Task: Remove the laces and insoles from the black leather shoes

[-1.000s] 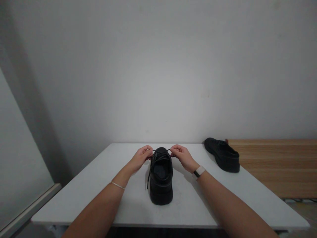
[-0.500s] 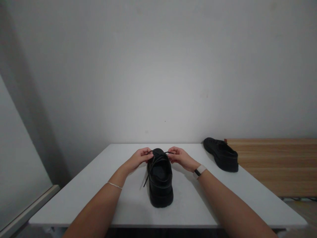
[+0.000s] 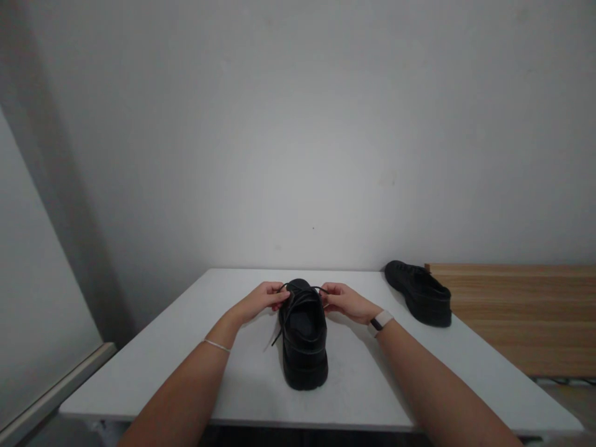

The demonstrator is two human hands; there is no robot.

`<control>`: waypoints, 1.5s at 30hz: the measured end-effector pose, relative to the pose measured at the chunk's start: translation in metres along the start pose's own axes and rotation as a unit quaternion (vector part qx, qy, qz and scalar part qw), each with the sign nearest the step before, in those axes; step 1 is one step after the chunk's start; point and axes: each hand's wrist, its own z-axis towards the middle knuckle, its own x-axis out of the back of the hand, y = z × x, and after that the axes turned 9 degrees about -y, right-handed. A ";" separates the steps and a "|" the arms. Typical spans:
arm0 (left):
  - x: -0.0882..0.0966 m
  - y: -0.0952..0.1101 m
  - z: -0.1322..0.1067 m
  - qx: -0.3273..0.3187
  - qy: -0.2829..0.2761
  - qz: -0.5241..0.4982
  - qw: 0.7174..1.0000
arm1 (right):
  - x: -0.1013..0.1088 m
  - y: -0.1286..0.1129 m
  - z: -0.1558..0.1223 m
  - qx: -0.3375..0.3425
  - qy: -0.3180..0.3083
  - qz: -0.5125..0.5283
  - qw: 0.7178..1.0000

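A black lace-up shoe stands on the white table with its heel toward me. My left hand is at the shoe's left side near the tongue, fingers pinched on a black lace. My right hand mirrors it on the right side, pinched on the other lace end. A loose lace end hangs down the shoe's left side. A thin bracelet sits on my left wrist, a white band on my right.
A second black shoe lies at the table's far right corner. A wooden table adjoins on the right. A plain wall rises behind, and a light panel leans at the left.
Both hands have moved slightly closer to the shoe and lower, keeping their pinch on the laces. The view shifted a little.
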 end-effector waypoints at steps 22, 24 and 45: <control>-0.001 -0.001 0.001 -0.008 0.012 -0.004 1.000 | 0.004 0.007 0.001 0.024 -0.041 -0.025 0.999; -0.001 -0.002 0.001 -0.003 0.011 -0.003 1.000 | 0.004 0.010 0.004 0.038 -0.023 -0.035 0.998; 0.001 -0.009 0.002 -0.034 0.036 0.013 0.999 | -0.005 0.001 0.005 0.053 0.022 0.006 0.998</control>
